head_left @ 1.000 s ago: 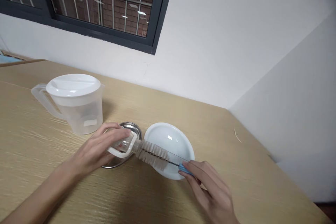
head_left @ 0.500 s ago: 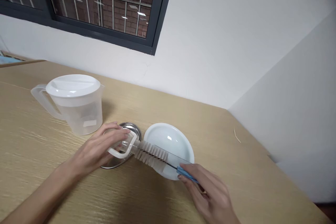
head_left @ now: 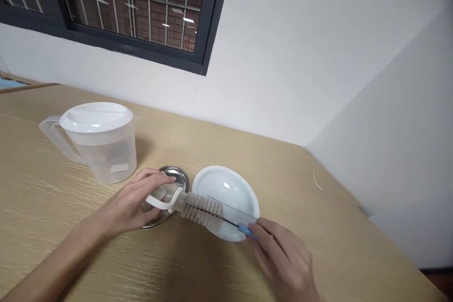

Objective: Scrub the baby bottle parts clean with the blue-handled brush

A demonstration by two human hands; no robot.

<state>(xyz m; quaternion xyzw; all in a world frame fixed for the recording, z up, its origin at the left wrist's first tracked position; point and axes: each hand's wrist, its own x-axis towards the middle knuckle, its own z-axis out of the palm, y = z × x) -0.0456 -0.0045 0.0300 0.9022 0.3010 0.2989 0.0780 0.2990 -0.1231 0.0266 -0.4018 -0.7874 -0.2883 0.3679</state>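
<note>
My left hand (head_left: pixel 139 198) is wrapped round a clear bottle (head_left: pixel 165 193) with a white loop (head_left: pixel 163 204) at its neck. Between thumb and fingers, my right hand (head_left: pixel 281 255) grips the blue handle of a bottle brush (head_left: pixel 203 211). The brush's tip sits at the bottle's mouth, while most of its pale bristles show outside. Under the bottle lies a round steel dish (head_left: pixel 179 173), partly covered by my left hand. A white bowl (head_left: pixel 226 184) stands behind the brush, to the right of the dish.
A translucent pitcher (head_left: pixel 109 151) with a white lid stands on the wooden table (head_left: pixel 123 264) at the left. A thin pale strip (head_left: pixel 316 181) lies on the right side. The white wall (head_left: pixel 262 80) and a barred window (head_left: pixel 141 9) rise behind the table.
The bottle has turned in my left hand, so its white loop now points more to the left. My right hand has shifted slightly, still holding the brush. The view has moved a little.
</note>
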